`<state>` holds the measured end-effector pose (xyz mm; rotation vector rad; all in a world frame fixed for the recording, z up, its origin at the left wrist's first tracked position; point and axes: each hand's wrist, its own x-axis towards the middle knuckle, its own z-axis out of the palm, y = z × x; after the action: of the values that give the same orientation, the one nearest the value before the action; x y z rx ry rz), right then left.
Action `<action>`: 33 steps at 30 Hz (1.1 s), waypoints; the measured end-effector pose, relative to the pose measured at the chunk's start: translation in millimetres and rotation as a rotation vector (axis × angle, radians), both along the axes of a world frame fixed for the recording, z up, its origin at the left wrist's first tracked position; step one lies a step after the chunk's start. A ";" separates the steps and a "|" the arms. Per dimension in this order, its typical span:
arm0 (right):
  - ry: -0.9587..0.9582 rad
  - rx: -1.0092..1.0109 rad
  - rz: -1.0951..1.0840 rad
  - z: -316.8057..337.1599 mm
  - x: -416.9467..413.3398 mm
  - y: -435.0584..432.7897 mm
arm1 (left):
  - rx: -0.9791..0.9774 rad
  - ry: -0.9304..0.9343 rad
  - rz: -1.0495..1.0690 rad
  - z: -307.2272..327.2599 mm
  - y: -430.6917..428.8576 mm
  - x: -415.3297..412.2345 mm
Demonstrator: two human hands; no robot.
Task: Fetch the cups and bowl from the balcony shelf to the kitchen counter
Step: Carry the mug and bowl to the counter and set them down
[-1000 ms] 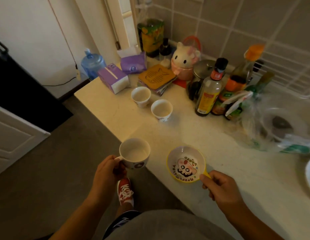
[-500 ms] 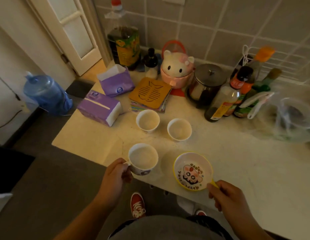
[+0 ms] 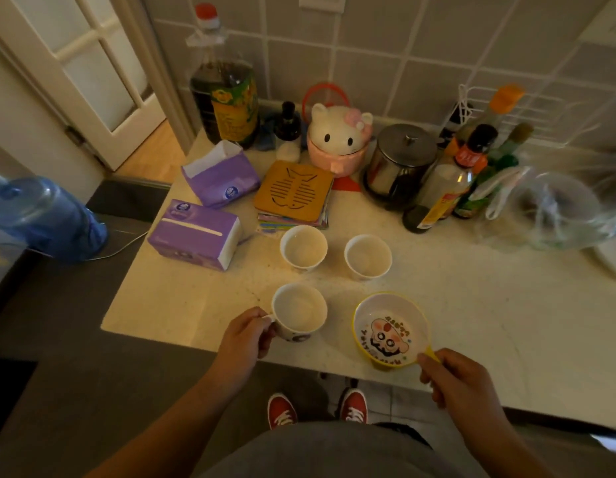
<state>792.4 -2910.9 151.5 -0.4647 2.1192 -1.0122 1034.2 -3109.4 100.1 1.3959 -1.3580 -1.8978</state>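
A white cup [image 3: 299,312] with a printed side sits low over the front of the pale kitchen counter [image 3: 472,305]; my left hand [image 3: 246,334] grips its handle. To its right is a yellow-rimmed bowl [image 3: 389,331] with a cartoon face inside, and my right hand [image 3: 453,377] pinches its yellow handle. Whether cup and bowl rest on the counter I cannot tell. Two more white cups [image 3: 303,248] [image 3: 367,257] stand side by side just behind them.
Two purple tissue packs [image 3: 196,236] [image 3: 220,177] lie at the left, a stack of coasters [image 3: 294,193] behind the cups. A cat-shaped pot [image 3: 339,139], steel canister [image 3: 399,163], bottles [image 3: 444,188] and a plastic bag [image 3: 554,208] line the tiled wall. A water jug [image 3: 41,219] stands on the floor.
Both hands have carried the cup and the bowl forward from beyond the counter's edge to over its front part. I have stepped closer and the view has turned square to the counter.
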 end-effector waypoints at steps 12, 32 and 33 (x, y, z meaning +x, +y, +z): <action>0.036 -0.003 0.002 -2.5 7.0 -8.4 | 0.010 -0.055 0.034 -11.2 -8.4 19.0; 0.097 -0.034 -0.023 -26.2 12.9 -2.7 | -0.437 -0.360 -0.139 -24.0 -11.4 28.5; 0.101 -0.036 -0.020 -26.6 12.7 -3.9 | -0.444 -0.359 -0.144 -24.9 -11.9 28.9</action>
<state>805.0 -2914.8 124.8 -0.5230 2.2015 -1.0590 1063.1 -3121.3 75.2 1.4742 -1.9529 -1.3378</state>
